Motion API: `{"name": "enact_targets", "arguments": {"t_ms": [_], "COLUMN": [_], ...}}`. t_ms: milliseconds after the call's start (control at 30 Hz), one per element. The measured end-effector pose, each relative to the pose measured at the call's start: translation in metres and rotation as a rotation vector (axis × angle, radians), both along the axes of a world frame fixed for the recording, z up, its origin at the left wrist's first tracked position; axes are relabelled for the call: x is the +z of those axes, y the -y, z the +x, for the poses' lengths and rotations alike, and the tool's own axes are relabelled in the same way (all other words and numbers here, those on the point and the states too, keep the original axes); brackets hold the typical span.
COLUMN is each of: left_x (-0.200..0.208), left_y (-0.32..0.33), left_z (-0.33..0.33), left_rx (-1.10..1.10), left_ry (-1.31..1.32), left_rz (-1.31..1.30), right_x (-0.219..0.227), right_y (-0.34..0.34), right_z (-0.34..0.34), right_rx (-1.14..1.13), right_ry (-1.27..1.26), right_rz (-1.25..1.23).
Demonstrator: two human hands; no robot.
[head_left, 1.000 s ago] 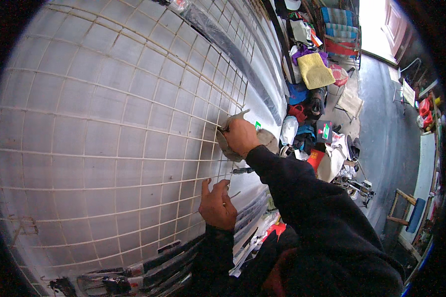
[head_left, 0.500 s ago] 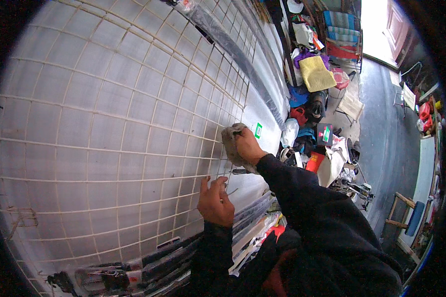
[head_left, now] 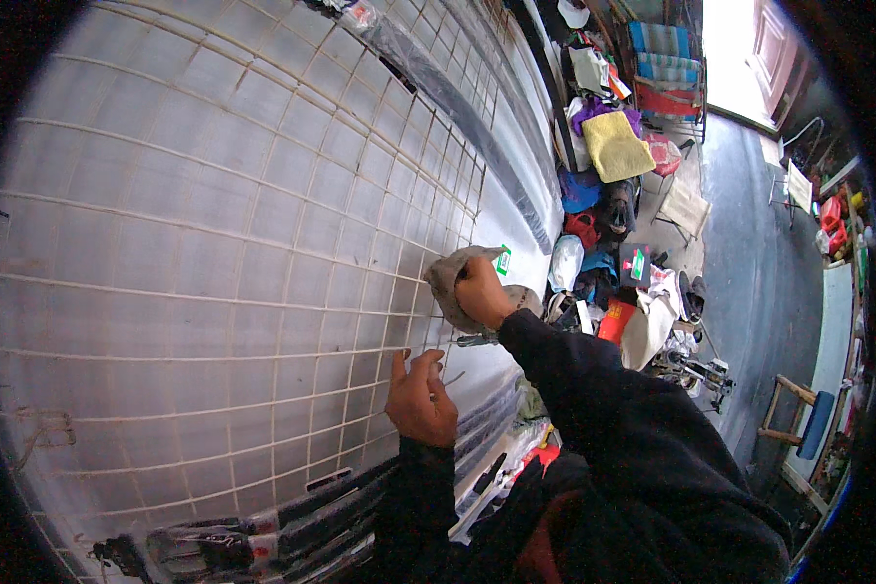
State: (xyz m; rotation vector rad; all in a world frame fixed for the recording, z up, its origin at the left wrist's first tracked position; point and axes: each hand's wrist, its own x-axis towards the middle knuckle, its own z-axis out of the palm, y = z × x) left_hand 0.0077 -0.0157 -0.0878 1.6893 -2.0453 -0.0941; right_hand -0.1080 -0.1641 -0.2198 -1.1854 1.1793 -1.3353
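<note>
A grey-brown rag (head_left: 448,295) is bunched in my right hand (head_left: 484,292), whose fingers are closed on it. It lies against the right-hand edge of a cream wire grid panel (head_left: 178,294), and a loose part of it hangs by my wrist. Just below and to the left, my left hand (head_left: 421,401) is at the same panel. Its fingers are bent but apart, with the tips at a horizontal wire; whether they press on the wire I cannot tell. A small green-and-white sticker (head_left: 503,260) shows on the white surface beside the rag.
Long plastic-wrapped strips (head_left: 438,92) lean across the grid's upper right. Wrapped black items (head_left: 331,506) lie along its bottom. To the right are a heap of bags with a yellow cushion (head_left: 617,148), a folding stool (head_left: 684,207) and a wooden frame with a blue pad (head_left: 816,425).
My right hand has shifted slightly left with the rag, which now bulges out differently, with a corner lifted toward the sticker. My left hand has stayed nearly in place.
</note>
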Motion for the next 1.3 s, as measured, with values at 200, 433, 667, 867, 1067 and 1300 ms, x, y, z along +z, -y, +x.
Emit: {"name": "enact_targets", "arguments": {"t_ms": [200,433,667,867,1067,1300], "left_x": [0.000,0.003,0.000,0.000,-0.003,0.001], "left_y": [-0.003,-0.002,-0.002,-0.002,-0.002,-0.001], "left_z": [-0.002,-0.001,-0.004,-0.003,-0.005,-0.004], "left_rx": [0.029,0.034,0.057,0.043,0.065,0.082], "left_ry": [-0.077,-0.007,0.024,0.014,0.028,-0.023], "left_rz": [0.021,0.055,0.062,0.056,0.020,0.061], "right_x": [0.002,0.039,0.048,0.024,0.007,0.021], "right_y": [-0.043,0.002,0.056,0.059,0.062,0.044], "right_z": [-0.027,-0.037,-0.030,-0.023,-0.022,-0.039], "right_rx": [-0.073,-0.057,-0.137,-0.099,-0.040,0.067], "right_ry": [0.216,0.437,-0.540,-0.358,0.038,0.673], "right_rz": [0.330,0.263,0.108,-0.022,0.021,0.304]}}
